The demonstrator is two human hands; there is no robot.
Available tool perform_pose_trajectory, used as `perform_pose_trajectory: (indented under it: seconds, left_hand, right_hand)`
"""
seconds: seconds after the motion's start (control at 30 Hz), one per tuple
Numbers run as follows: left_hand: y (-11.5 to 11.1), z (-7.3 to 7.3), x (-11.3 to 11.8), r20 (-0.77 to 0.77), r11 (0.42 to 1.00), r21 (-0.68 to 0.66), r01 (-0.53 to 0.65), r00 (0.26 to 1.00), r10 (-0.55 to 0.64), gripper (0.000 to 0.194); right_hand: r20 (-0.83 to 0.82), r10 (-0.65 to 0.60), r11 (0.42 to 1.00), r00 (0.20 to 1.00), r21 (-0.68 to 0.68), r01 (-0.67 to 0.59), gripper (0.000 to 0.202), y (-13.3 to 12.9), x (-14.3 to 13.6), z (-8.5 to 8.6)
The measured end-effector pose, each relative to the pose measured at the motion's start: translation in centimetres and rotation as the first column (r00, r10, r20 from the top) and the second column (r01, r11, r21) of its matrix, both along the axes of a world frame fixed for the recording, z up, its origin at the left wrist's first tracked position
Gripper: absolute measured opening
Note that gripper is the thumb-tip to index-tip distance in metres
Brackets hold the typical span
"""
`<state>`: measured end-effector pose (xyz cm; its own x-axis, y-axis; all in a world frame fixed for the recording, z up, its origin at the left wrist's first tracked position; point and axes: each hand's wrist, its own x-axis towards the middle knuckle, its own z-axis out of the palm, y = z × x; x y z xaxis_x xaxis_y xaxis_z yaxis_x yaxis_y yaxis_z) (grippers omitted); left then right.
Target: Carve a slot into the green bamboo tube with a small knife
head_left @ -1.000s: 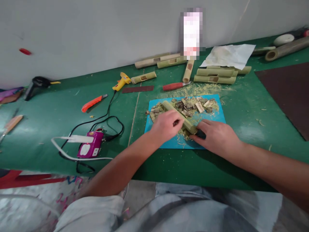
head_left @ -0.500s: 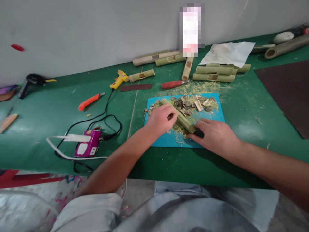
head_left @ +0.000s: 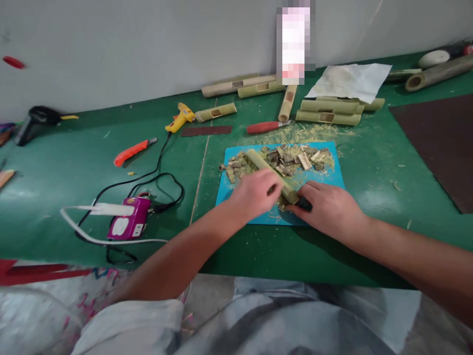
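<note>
A green bamboo tube [head_left: 258, 161] lies slantwise over a blue mat [head_left: 226, 197] strewn with bark chips and shavings [head_left: 284, 160]. My left hand [head_left: 256, 193] is closed across the tube's middle around a small dark piece [head_left: 272, 189] that I cannot make out. At the tube's near right end, my right hand [head_left: 327, 204] is closed on a black object [head_left: 305, 204], which touches or nearly touches that end; most of it is hidden in the fingers.
Behind the mat lie a red-handled knife [head_left: 263, 127] and cut bamboo tubes [head_left: 328, 117]. To the left are a yellow glue gun [head_left: 180, 118], an orange cutter [head_left: 135, 151] and a purple power adapter [head_left: 129, 218] with cables. A dark brown sheet [head_left: 439, 143] is at right.
My left hand has slid right and toward me along the tube, baring more of its far end and the chips at left. My right hand has hardly moved.
</note>
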<state>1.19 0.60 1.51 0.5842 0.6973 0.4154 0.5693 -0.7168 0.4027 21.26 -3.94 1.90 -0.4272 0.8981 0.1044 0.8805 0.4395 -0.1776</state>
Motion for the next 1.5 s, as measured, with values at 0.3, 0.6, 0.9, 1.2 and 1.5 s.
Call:
perform_pose_trajectory:
  seconds: [0.3,0.6,0.9,1.2,1.5]
  left_hand:
    - [-0.3,0.2,0.5,-0.017,1.0,-0.016,0.0,1.0,-0.001,0.018]
    - [-0.3,0.2,0.6,0.016,1.0,0.015,0.021,1.0,-0.021,0.019]
    - [-0.2,0.2,0.8,0.005,1.0,-0.009,0.001,1.0,-0.001,0.017]
    - [0.0,0.4,0.5,0.016,1.0,-0.019,-0.016,1.0,0.017,0.017]
    - [0.4,0.4,-0.2,0.008,0.999,0.002,-0.036,0.999,0.036,0.016]
  right_hand:
    - [-0.018,-0.03,0.998,0.999,-0.056,0.029,0.029,0.2,0.0,-0.2]
    - [-0.017,-0.052,0.993,0.999,-0.106,0.05,0.026,0.5,-0.3,0.2]
    - [-0.033,-0.067,0.993,0.997,-0.103,0.063,0.026,0.5,-0.2,0.0]
    - [-0.023,-0.058,0.993,0.998,-0.107,0.055,0.029,0.4,-0.3,0.0]
    - [-0.029,-0.05,0.995,0.998,-0.084,0.047,0.026,0.3,-0.5,0.1]
